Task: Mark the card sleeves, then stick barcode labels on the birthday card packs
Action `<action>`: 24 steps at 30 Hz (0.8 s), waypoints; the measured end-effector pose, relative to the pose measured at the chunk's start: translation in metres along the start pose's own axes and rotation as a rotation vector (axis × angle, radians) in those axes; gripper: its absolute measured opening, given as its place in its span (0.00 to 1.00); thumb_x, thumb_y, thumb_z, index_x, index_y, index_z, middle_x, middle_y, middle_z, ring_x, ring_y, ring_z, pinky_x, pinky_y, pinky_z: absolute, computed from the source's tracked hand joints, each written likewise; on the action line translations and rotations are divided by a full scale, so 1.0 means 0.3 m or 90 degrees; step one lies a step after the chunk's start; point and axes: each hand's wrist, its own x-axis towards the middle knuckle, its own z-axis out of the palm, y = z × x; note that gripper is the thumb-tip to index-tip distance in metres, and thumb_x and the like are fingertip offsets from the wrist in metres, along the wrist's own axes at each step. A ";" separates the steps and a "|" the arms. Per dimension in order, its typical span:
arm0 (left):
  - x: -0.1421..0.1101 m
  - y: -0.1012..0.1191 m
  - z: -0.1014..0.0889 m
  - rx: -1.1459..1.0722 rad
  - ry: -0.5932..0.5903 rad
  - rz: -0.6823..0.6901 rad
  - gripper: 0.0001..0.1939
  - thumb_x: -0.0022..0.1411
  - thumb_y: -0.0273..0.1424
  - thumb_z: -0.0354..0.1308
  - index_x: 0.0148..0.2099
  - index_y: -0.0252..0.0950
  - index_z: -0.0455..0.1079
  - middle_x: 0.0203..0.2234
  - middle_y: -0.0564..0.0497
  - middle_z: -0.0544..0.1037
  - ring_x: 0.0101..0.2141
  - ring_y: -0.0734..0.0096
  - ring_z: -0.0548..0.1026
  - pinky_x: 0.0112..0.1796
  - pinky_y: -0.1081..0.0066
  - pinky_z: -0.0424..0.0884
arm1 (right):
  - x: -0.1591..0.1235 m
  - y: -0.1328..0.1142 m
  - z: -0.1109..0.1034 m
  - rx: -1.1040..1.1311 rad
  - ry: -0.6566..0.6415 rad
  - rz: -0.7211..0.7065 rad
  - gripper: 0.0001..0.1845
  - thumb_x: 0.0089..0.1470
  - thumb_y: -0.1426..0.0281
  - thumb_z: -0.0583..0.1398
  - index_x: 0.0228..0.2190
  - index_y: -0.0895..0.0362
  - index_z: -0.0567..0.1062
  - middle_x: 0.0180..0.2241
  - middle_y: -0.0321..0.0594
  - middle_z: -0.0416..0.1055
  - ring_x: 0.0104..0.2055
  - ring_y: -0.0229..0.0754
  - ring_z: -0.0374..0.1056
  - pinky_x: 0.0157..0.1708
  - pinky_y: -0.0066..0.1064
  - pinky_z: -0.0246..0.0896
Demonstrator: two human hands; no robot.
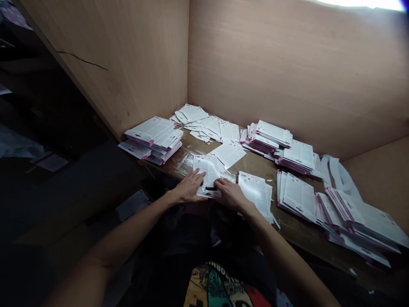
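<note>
Leaflet (207,168) flat on wooden table (300,228), under left hand (188,186), fingers spread open on paper, and right hand (230,194), fingers curled over small black object (211,188), mostly hidden, grip on it unclear. Leaflet stacks (268,136) spread along wooden panels (271,72); print too small to read.
</note>
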 end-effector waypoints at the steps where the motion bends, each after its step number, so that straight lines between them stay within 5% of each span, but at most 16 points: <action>1: 0.007 -0.006 -0.001 -0.015 0.006 -0.007 0.24 0.60 0.50 0.68 0.48 0.37 0.72 0.69 0.40 0.66 0.73 0.43 0.53 0.67 0.50 0.59 | 0.011 0.009 0.001 0.017 0.004 0.013 0.15 0.60 0.63 0.67 0.48 0.53 0.75 0.48 0.45 0.76 0.52 0.50 0.70 0.45 0.32 0.61; 5: 0.032 -0.023 0.003 -0.035 0.060 -0.055 0.14 0.71 0.35 0.59 0.54 0.36 0.73 0.63 0.44 0.74 0.68 0.52 0.63 0.65 0.53 0.62 | 0.056 0.020 0.003 0.014 0.029 0.145 0.17 0.65 0.57 0.63 0.48 0.55 0.75 0.46 0.48 0.76 0.46 0.50 0.73 0.40 0.32 0.60; 10: -0.018 -0.017 0.027 0.047 0.043 0.010 0.30 0.67 0.34 0.62 0.70 0.40 0.65 0.69 0.43 0.66 0.72 0.45 0.54 0.67 0.44 0.58 | 0.090 -0.016 0.003 0.081 0.062 0.279 0.19 0.66 0.58 0.61 0.48 0.61 0.75 0.48 0.59 0.77 0.47 0.55 0.74 0.41 0.36 0.62; 13: -0.049 0.001 0.056 0.077 0.081 0.013 0.33 0.64 0.23 0.57 0.70 0.41 0.65 0.70 0.43 0.65 0.73 0.43 0.52 0.68 0.42 0.57 | 0.057 -0.020 -0.019 0.208 0.080 0.278 0.18 0.65 0.56 0.61 0.44 0.58 0.77 0.41 0.52 0.80 0.43 0.52 0.75 0.39 0.34 0.62; 16: -0.030 0.090 0.095 0.038 0.154 0.028 0.35 0.64 0.20 0.51 0.72 0.40 0.64 0.70 0.43 0.65 0.73 0.44 0.51 0.68 0.42 0.58 | -0.059 0.015 -0.036 0.377 0.150 0.253 0.18 0.60 0.55 0.64 0.43 0.55 0.78 0.37 0.43 0.80 0.37 0.47 0.73 0.35 0.31 0.62; 19: 0.039 0.260 0.145 -0.008 0.172 0.092 0.35 0.65 0.20 0.50 0.73 0.39 0.61 0.71 0.43 0.63 0.74 0.44 0.47 0.68 0.40 0.59 | -0.254 0.091 -0.028 0.485 0.261 0.275 0.17 0.58 0.56 0.64 0.42 0.55 0.78 0.35 0.40 0.79 0.35 0.45 0.72 0.34 0.30 0.63; 24: 0.182 0.476 0.234 -0.037 0.042 0.144 0.32 0.65 0.30 0.62 0.70 0.42 0.65 0.69 0.43 0.67 0.72 0.39 0.55 0.67 0.39 0.60 | -0.516 0.241 0.025 0.260 0.301 0.528 0.19 0.56 0.53 0.64 0.39 0.56 0.78 0.39 0.49 0.78 0.40 0.53 0.74 0.37 0.35 0.63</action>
